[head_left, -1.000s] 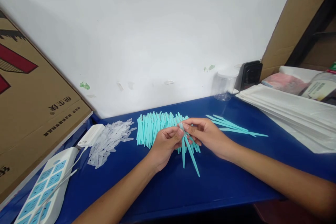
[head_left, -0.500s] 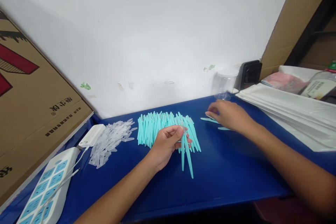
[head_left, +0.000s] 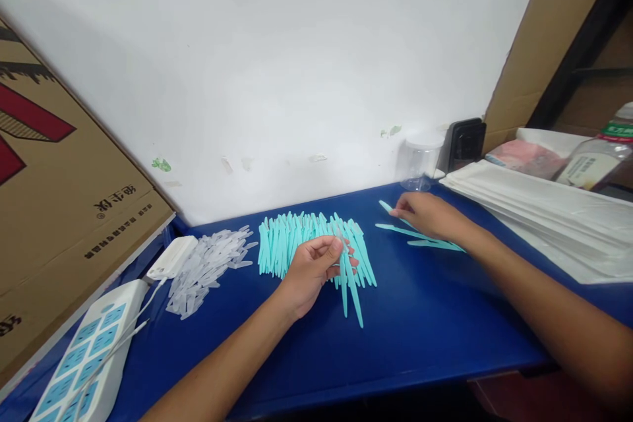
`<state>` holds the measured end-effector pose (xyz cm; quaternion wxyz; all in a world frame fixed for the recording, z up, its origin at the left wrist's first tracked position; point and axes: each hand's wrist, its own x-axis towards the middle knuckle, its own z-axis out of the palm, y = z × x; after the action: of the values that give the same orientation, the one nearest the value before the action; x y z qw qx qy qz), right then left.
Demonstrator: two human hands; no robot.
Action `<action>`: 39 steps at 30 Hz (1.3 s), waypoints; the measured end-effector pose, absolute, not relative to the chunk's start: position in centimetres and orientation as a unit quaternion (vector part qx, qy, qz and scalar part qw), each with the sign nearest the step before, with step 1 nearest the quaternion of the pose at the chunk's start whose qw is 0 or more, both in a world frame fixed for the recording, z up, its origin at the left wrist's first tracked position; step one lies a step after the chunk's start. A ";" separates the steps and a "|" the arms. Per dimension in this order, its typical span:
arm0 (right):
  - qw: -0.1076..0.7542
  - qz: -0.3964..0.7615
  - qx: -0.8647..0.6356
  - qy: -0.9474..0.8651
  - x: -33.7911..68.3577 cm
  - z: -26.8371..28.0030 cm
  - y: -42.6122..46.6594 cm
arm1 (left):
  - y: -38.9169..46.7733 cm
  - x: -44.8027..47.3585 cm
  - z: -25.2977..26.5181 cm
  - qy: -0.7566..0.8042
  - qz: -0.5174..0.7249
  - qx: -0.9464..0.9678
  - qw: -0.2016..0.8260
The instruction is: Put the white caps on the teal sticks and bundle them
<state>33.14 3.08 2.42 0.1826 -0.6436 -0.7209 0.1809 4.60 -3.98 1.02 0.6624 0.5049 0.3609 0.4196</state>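
Note:
My left hand (head_left: 319, 270) is closed on two turquoise eyebrow razors (head_left: 353, 293), their handles hanging downward and their upper ends between thumb and fingers; something clear shows at the fingertips. Right behind it lies a dense row of turquoise eyebrow razors (head_left: 284, 244). Over to the right, my right hand (head_left: 422, 212) pinches another turquoise eyebrow razor (head_left: 386, 206), partly hidden under the fingers. Just below that hand, two more razors (head_left: 395, 231) rest on the blue table (head_left: 395, 323). A heap of small translucent blade covers (head_left: 208, 267) lies to the left.
A white power strip (head_left: 89, 356) with cables and a small white box (head_left: 172, 257) sit at the left. A clear jar (head_left: 420, 161) stands by the wall. White sheets or bags (head_left: 539, 217) are stacked at right, near a bottle (head_left: 598, 151). Cardboard (head_left: 74, 165) leans at left.
My right hand has shifted slightly, and a turquoise razor now shows in its fingers above the two lying there. My left hand still grips its two razors. The view has moved slightly.

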 end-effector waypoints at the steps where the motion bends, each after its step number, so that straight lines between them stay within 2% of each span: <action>1: 0.233 0.241 -0.603 -0.724 32.8 2.7 2.7 | -4.0 4.6 1.0 0.363 0.419 0.505 0.662; 2: 0.269 0.327 -0.545 -0.724 32.3 2.9 2.3 | -3.9 4.5 0.9 0.364 0.420 0.503 0.662; 4: 0.281 0.514 -0.426 -0.689 30.9 3.3 1.2 | -3.9 4.5 0.7 0.365 0.426 0.496 0.663; 5: 0.296 0.571 -0.387 -0.661 30.1 3.4 0.5 | -3.8 4.6 0.7 0.363 0.430 0.490 0.666; 7: 0.323 0.634 -0.344 -0.613 28.3 3.3 -0.7 | -3.8 4.7 0.7 0.358 0.438 0.478 0.672; 10: 0.313 0.679 -0.331 -0.576 26.3 2.8 -1.9 | -3.8 4.9 0.8 0.346 0.452 0.467 0.677; 17: 0.300 0.703 -0.330 -0.554 25.2 1.3 -2.1 | -3.7 5.0 0.6 0.368 0.448 0.448 0.680; 39: 0.441 0.598 -0.340 -0.576 23.3 1.9 -4.0 | -4.4 5.5 1.2 0.331 0.482 0.438 0.683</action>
<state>23.29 -4.04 1.86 0.4407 -0.3400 -0.5763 0.5984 5.45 -4.45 1.16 0.6828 0.4380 0.3314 0.4818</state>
